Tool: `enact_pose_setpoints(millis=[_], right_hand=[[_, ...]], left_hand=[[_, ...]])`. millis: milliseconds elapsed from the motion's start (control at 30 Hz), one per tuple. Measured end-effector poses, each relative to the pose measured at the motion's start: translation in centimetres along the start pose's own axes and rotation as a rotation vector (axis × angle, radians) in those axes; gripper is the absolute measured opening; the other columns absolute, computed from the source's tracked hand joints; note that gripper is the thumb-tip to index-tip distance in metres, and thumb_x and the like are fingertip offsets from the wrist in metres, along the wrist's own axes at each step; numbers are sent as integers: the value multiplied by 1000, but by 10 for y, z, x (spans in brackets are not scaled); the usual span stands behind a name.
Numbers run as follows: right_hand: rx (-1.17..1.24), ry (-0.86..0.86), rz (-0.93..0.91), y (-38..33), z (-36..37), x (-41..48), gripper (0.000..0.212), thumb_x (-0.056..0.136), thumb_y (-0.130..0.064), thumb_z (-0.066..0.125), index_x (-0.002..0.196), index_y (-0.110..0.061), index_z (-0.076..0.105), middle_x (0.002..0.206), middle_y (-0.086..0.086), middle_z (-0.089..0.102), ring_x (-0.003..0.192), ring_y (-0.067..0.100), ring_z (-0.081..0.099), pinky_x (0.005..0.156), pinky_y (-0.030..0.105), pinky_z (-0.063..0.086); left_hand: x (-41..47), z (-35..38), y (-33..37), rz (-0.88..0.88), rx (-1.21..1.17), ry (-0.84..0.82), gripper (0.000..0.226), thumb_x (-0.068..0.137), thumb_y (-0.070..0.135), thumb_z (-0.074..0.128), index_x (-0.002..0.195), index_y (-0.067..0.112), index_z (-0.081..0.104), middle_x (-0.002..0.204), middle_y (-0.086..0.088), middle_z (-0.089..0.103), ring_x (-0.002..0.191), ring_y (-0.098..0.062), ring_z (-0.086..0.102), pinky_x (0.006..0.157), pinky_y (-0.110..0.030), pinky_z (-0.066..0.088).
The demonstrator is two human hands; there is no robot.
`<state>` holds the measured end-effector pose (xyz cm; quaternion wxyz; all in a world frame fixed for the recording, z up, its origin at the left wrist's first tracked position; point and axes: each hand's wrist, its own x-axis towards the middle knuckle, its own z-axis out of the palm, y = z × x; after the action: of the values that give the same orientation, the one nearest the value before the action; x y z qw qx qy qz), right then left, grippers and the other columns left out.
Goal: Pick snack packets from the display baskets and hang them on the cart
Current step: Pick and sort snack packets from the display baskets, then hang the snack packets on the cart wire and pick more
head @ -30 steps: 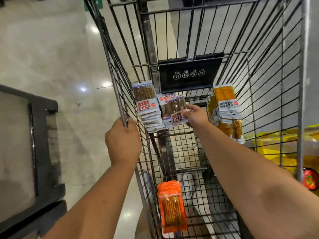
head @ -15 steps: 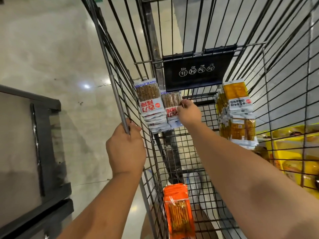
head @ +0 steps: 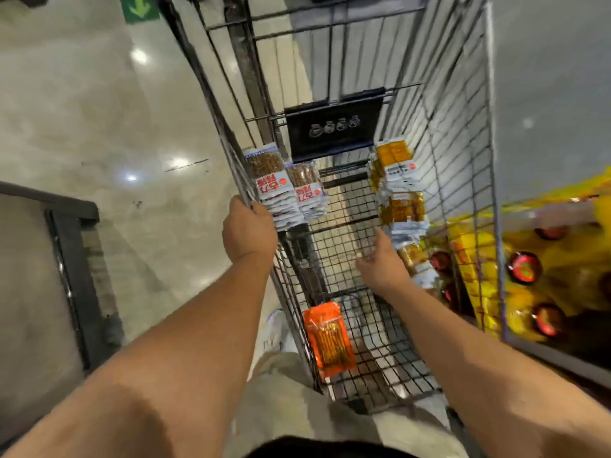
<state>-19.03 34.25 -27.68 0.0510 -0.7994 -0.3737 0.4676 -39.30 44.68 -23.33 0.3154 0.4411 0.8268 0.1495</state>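
I look down into a wire cart [head: 463,133]. My left hand [head: 248,228] grips the top rail of its left wall. Two stacks of white-and-brown snack packets [head: 287,190] hang on that left wall, just beyond my left hand. A stack of yellow-and-white packets [head: 398,190] hangs on the right wall. My right hand [head: 380,263] is inside the cart, fingers relaxed and holding nothing, just left of the yellow stack. An orange packet [head: 329,338] hangs low on the left wall near my legs.
A display bin of yellow packets with red round labels [head: 542,279] stands right of the cart. A dark metal frame [head: 72,259] stands on the shiny floor at left. A black plate with white icons [head: 334,127] is fixed to the cart's far end.
My right hand let go of the white-and-brown packets, which now hang on the left wall, and drew back to the right toward the yellow stack. My left hand kept its grip.
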Motion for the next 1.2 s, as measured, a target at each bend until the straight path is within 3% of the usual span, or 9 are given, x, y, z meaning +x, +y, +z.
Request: enact_pose_setpoints(millis=[133, 233, 300, 400, 467, 600, 767, 967, 1200], right_hand=[[-95, 60, -36, 1, -35, -70, 58, 98, -26, 62, 151, -19, 41, 150, 7, 48, 133, 26, 49, 103, 34, 42], [-26, 105, 44, 3, -56, -119, 47, 99, -28, 59, 145, -21, 51, 131, 8, 61, 111, 26, 59, 83, 27, 43], [58, 181, 92, 10, -60, -154, 46, 98, -32, 61, 143, -25, 53, 130, 7, 63, 108, 25, 61, 80, 25, 40], [119, 310, 86, 20, -58, -202, 48, 96, -38, 64, 142, -29, 52, 147, 0, 53, 126, 21, 56, 95, 30, 43], [140, 387, 78, 25, -55, -236, 52, 94, -39, 66, 142, -26, 51, 146, 1, 52, 125, 21, 55, 99, 33, 42], [91, 433, 43, 30, -61, -295, 66, 91, -34, 70, 150, -25, 43, 154, 5, 41, 135, 24, 45, 108, 32, 35], [82, 597, 56, 55, -77, -369, 74, 89, -37, 74, 153, -36, 37, 162, 6, 25, 149, 25, 26, 119, 38, 25], [90, 802, 136, 119, -74, -473, 78, 90, -42, 71, 156, -36, 30, 165, -2, 22, 151, 20, 23, 122, 38, 25], [162, 1006, 294, 246, -19, -630, 69, 96, -42, 64, 155, -42, 28, 164, -16, 23, 151, 12, 19, 122, 34, 23]], left_hand=[[-3, -14, 4, 6, 110, -75, 29, 106, 26, 41, 124, 6, 52, 119, -23, 64, 112, -43, 60, 89, -44, 43], [-5, -28, 15, -17, 105, -86, 42, 99, 25, 56, 135, 7, 45, 139, -20, 50, 128, -43, 50, 103, -53, 41], [-17, -40, 23, 55, 148, -83, 64, 90, 26, 69, 143, 9, 37, 145, -20, 43, 133, -42, 45, 106, -56, 40], [-50, -52, 28, 373, 203, -110, 79, 81, 20, 79, 146, 7, 36, 150, -21, 40, 138, -41, 38, 108, -56, 36], [-85, -60, 32, 578, 202, -210, 82, 76, 19, 82, 146, 9, 40, 149, -19, 43, 136, -40, 41, 107, -54, 39], [-161, -70, 42, 974, 476, -448, 71, 84, 31, 73, 145, 16, 42, 147, -13, 45, 137, -33, 38, 112, -49, 35], [-251, -93, 62, 1588, 745, -481, 57, 92, 45, 58, 144, 29, 42, 145, 0, 48, 138, -26, 36, 110, -44, 33], [-348, -117, 68, 1731, 619, -586, 65, 93, 49, 59, 151, 27, 39, 145, -1, 51, 136, -28, 44, 110, -41, 39], [-505, -99, 4, 1880, 420, -764, 63, 90, 42, 69, 146, 22, 48, 144, 0, 54, 132, -25, 48, 110, -39, 39]])
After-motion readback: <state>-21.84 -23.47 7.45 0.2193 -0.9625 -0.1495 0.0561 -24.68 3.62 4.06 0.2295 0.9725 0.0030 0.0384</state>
